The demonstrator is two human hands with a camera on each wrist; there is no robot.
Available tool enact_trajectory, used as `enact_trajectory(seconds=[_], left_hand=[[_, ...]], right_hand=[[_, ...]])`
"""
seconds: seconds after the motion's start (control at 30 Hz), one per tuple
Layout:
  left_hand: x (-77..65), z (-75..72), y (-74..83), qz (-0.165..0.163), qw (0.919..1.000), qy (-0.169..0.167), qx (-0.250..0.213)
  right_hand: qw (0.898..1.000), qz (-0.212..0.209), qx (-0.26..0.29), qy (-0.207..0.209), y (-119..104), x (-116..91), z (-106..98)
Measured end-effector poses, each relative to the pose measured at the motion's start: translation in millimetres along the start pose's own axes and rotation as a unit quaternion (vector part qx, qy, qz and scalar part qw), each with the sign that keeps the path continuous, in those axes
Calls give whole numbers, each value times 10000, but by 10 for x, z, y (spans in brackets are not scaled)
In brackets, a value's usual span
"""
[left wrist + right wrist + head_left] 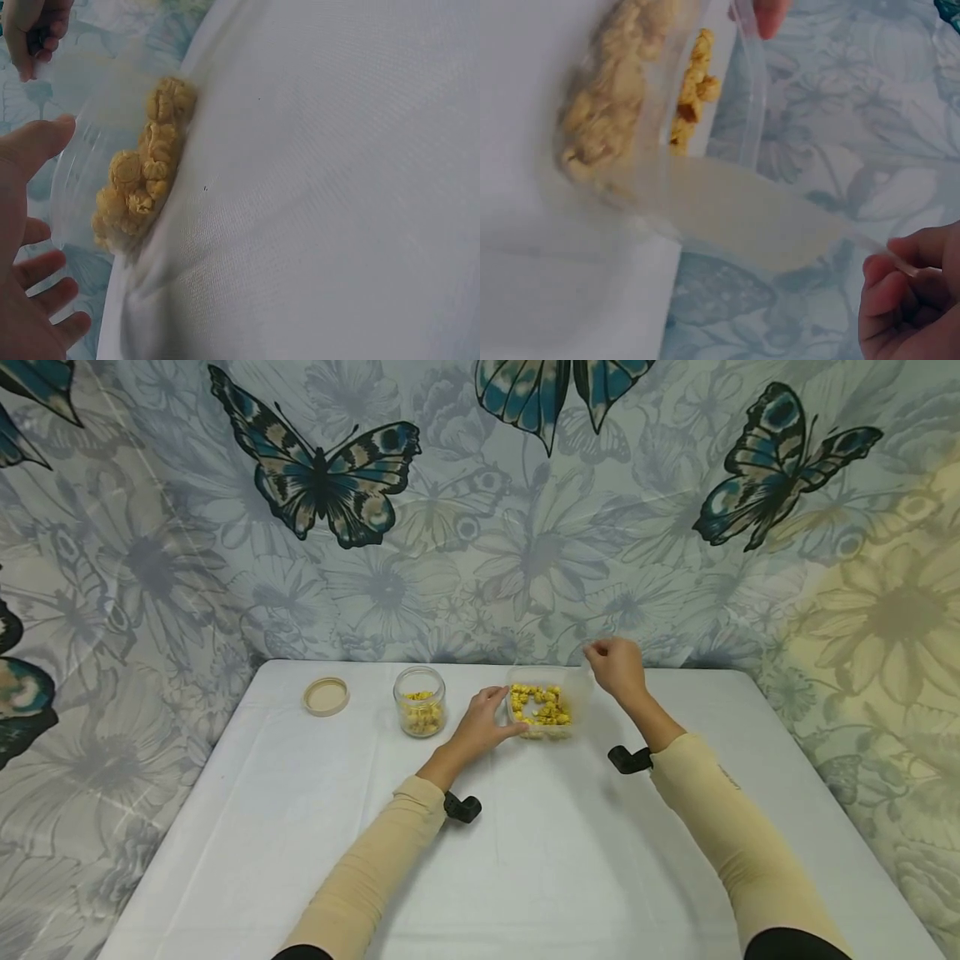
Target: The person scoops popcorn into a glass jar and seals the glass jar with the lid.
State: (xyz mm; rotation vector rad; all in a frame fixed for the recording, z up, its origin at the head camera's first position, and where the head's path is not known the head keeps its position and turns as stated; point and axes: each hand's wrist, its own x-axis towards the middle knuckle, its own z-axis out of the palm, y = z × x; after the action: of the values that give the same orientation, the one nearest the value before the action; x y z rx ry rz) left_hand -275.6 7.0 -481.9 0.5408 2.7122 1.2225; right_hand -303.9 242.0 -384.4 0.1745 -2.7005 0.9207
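A clear plastic box holds yellow popcorn, heaped toward its right side with a bare patch of floor. My left hand holds the box by its left end, thumb at the front wall and a finger toward the back; the other fingers are spread apart in the left wrist view. My right hand is raised behind the box's right side. Between thumb and fingers it pinches the thin edge of a translucent plastic lid, which slants over the box's right end.
Left of the box stands a glass jar partly filled with popcorn, its top uncovered. A round beige jar lid lies farther left. White cloth covers the table, and a butterfly-patterned curtain hangs behind it.
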Motion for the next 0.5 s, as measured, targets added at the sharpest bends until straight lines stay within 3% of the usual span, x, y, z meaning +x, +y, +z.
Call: enact_trajectory(seconds=[0.13, 0.23, 0.37, 0.5], left_hand=[[7, -3, -7, 67, 10000, 53, 23], [10, -1, -14, 106, 9999, 35, -23], [16, 9, -12, 85, 10000, -1, 12], [29, 24, -3, 63, 9999, -21, 100]], right_hand=[[9959, 712, 430, -361, 132, 8, -9], [9855, 1302, 951, -536, 212, -5, -8], [9635, 2003, 1717, -448, 299, -74, 52], [9313, 2613, 2534, -94, 370, -168, 186]])
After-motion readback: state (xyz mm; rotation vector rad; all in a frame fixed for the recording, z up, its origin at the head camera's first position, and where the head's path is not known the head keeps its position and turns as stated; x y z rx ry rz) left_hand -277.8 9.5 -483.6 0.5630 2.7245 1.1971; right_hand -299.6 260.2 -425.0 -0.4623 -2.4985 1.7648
